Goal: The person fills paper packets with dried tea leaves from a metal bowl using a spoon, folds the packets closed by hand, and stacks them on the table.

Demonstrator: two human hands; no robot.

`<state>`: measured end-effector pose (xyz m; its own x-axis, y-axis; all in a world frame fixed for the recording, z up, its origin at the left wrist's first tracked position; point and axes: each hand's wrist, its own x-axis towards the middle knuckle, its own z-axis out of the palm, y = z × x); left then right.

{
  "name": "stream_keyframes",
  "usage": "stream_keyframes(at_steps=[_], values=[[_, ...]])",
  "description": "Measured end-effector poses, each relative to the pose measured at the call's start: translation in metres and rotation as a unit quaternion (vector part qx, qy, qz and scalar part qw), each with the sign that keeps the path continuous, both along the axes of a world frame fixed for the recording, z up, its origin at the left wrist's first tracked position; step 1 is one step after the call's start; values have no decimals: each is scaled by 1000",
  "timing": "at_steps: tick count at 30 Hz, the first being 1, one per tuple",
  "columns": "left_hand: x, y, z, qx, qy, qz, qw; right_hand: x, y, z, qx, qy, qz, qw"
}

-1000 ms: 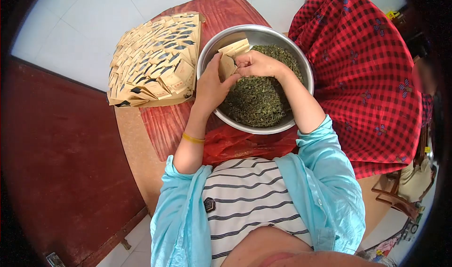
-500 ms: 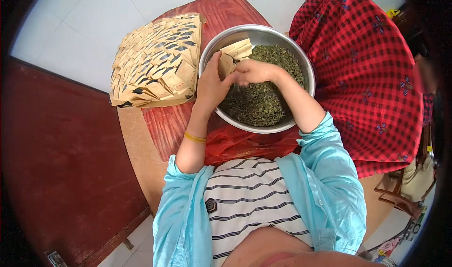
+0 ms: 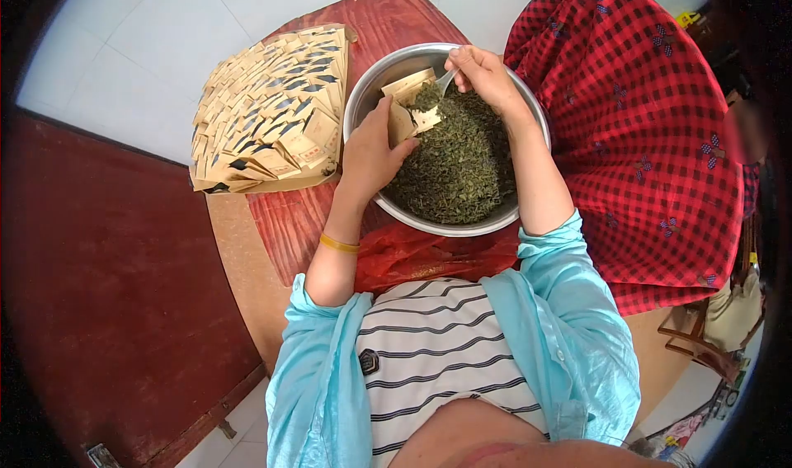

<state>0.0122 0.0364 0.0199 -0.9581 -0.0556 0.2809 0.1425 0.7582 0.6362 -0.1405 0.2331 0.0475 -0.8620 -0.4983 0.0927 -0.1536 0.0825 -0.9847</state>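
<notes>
A steel basin point(image 3: 462, 230) holds a heap of dried green leaves point(image 3: 462, 167). My left hand point(image 3: 370, 153), at the basin's left side, grips a small tan paper packet point(image 3: 400, 122) with its mouth toward the leaves. Pinched in my right hand point(image 3: 487, 76) is the handle of a metal spoon point(image 3: 446, 80), above the far part of the basin. The spoon's bowl carries leaves and is close to the packet's mouth; whether they touch, I cannot tell. More tan packets point(image 3: 408, 85) lie against the basin's far left wall.
Left of the basin, a shallow box point(image 3: 285, 186) is packed with rows of tan packets point(image 3: 264, 109) showing dark openings. Both stand on a red wood-grain table point(image 3: 404, 14). Red plastic point(image 3: 429, 258) lies at the near edge. A red checked cloth point(image 3: 627, 138) bulges at the right.
My right hand has moved up and right, away from my left hand, and the leaf-loaded spoon now shows. My left hand keeps its hold on the packet, whose mouth is now visible.
</notes>
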Motion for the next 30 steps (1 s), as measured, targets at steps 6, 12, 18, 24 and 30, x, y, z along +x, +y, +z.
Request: stream_keyframes(at_steps=[6,12,18,24,30], values=[[1,1,3,-18,-7,-8,1000,7,-9,-4,8,19,5,1000],[1,2,7,-34,-33,-6,999,3,-7,-7,73,65,4,995],[-1,3,3,-69,-29,-13,997,12,-13,-4,85,109,-7,990],[-1,4,11,-64,-90,-11,994,18,-16,-1,87,107,-3,991],[0,4,11,-61,-80,-13,995,15,-17,-4,63,82,1,995]])
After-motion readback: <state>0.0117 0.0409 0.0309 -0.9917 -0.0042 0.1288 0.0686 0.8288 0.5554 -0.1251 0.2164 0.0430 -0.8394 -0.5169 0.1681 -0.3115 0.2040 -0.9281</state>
